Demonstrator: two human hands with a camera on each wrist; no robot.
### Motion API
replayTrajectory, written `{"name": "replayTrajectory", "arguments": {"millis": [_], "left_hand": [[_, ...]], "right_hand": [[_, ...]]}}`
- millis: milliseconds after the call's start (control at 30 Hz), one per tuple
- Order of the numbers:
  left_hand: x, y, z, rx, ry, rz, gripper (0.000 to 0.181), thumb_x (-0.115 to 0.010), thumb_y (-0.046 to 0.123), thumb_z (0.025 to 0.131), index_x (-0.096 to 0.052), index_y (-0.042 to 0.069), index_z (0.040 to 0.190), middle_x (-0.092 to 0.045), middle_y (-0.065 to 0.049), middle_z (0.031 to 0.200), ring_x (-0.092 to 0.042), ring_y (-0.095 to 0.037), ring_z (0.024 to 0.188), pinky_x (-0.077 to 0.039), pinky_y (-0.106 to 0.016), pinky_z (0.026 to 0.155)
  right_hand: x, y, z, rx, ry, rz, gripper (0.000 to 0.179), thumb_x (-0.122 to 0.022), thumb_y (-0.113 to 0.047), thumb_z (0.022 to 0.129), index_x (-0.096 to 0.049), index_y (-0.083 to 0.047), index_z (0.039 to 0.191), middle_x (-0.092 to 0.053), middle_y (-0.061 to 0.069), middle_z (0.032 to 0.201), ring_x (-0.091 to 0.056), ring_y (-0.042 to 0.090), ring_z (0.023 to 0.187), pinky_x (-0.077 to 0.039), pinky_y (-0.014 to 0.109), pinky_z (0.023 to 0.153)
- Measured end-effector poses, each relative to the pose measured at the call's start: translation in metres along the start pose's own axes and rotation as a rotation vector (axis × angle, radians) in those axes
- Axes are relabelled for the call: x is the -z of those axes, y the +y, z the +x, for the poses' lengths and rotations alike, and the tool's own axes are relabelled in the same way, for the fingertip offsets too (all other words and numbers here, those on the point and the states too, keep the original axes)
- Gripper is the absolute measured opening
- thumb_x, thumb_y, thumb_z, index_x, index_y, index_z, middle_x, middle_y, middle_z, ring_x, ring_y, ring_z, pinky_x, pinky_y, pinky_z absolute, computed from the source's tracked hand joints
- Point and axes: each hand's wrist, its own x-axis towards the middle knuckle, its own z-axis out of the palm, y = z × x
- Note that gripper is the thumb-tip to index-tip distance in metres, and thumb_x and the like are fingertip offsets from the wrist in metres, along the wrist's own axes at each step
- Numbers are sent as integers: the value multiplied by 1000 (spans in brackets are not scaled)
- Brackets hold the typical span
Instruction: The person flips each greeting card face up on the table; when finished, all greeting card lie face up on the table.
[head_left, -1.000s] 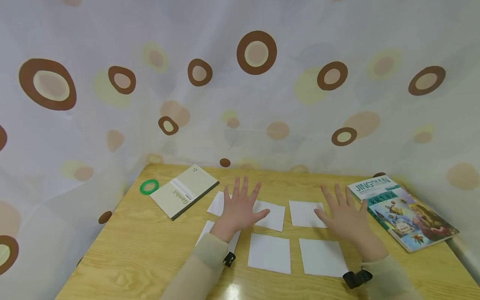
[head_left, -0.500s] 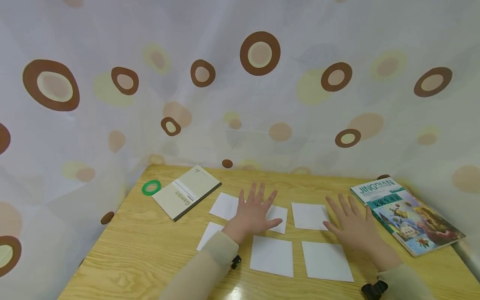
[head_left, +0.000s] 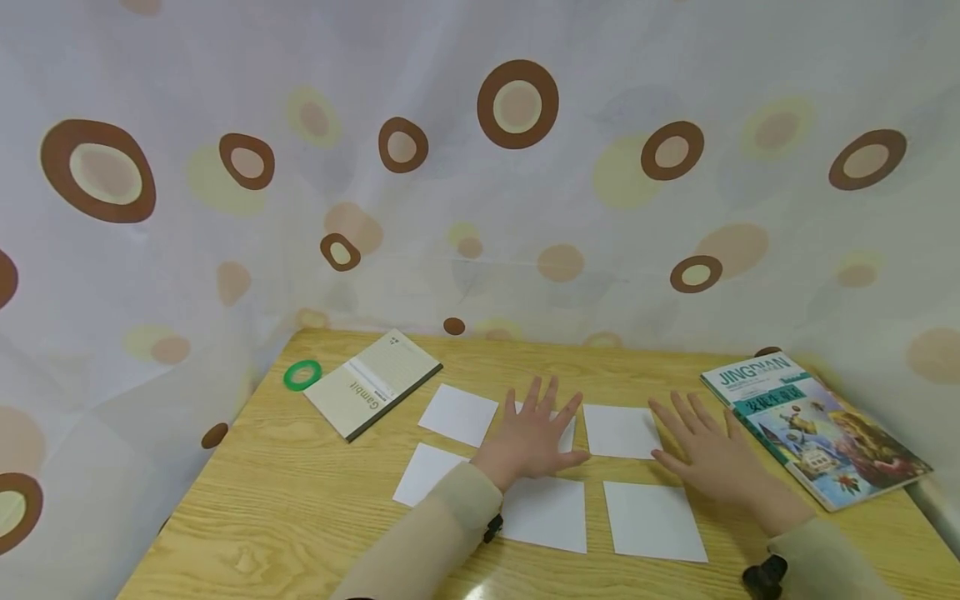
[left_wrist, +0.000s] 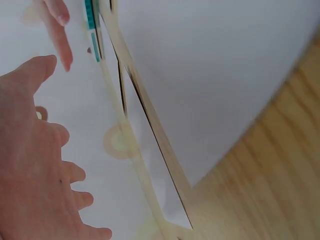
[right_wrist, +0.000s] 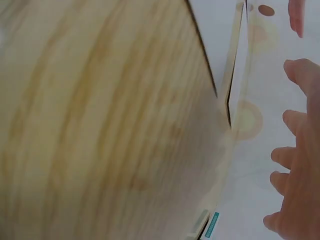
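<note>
Several white paper squares lie in two rows on the wooden table. My left hand (head_left: 528, 442), fingers spread and palm down, is over the back middle square (head_left: 567, 435) and partly hides it. In the left wrist view the same hand (left_wrist: 35, 165) appears raised off the table, holding nothing. My right hand (head_left: 716, 467) is spread just right of the back right square (head_left: 621, 432), its fingers also straight. The right wrist view shows that hand (right_wrist: 302, 160) with nothing in it. The front middle square (head_left: 546, 517) and front right square (head_left: 654, 523) lie nearer me.
A notebook (head_left: 373, 385) lies at the back left, with a green ring (head_left: 302, 375) beside it. At the right, a colourful magazine (head_left: 817, 433) lies near the table edge. A patterned curtain (head_left: 420, 208) hangs behind the table and along its sides.
My left hand has moved right and slightly toward me, uncovering the left squares and passing over the back middle one. My right hand has shifted slightly right and nearer. The papers lie still.
</note>
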Motion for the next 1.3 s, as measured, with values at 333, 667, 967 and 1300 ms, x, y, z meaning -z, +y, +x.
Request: {"name": "replayTrajectory", "arguments": {"millis": [333,667,967,1300], "left_hand": [[-2,18,9,-15,-21,39,82,-36,77,91,-4,42,158,-1,-3,168,-3,-28,155,-18,-60,120],[-8,24,12,-17,-70,68,79,-34,77,91,-8,44,158,-3,2,168,-4,-25,155,-15,-58,121],[-7,30,9,-36,-116,74,76,-35,76,92,-10,45,157,-8,6,168,-6,-24,155,-15,-57,121],[-11,32,15,-28,-134,124,66,-37,65,98,-12,47,156,-9,9,167,-10,-23,154,-18,-55,121]], "right_hand": [[-1,8,0,26,-82,41,75,-54,-53,98,-17,-31,160,-26,27,159,-22,53,144,-7,79,107],[-4,16,4,59,-140,24,69,-52,-57,96,-31,-30,156,-32,22,158,-23,53,143,-12,79,106],[-8,22,8,120,-147,6,64,-51,-55,98,-34,-32,155,-35,15,159,-26,53,143,-13,80,106],[-4,24,10,155,-176,16,60,-53,-52,98,-39,-30,152,-38,13,157,-28,53,142,-13,80,105]]}}
